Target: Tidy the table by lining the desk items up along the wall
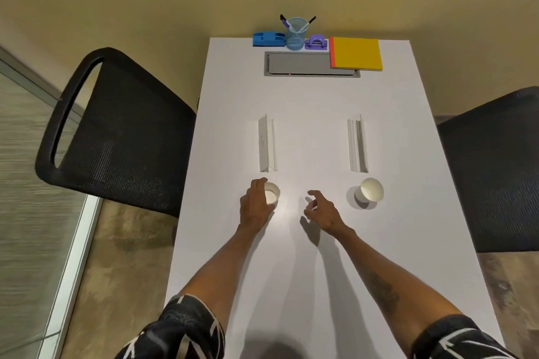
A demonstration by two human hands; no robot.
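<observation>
Two paper cups: left hand [256, 204] wraps the left cup [271, 197]; right hand [320, 211] hovers spread, well apart from the right cup [369, 193]. Two folded cards [267, 143] stand beyond on the tabletop [309, 271].

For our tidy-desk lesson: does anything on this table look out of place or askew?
Mostly neat. The yellow notepad overlaps the grey cable hatch at the wall end. The right paper cup appears tilted rather than upright. The left hand is wrapped around the left paper cup; the right hand is open and empty.
</observation>
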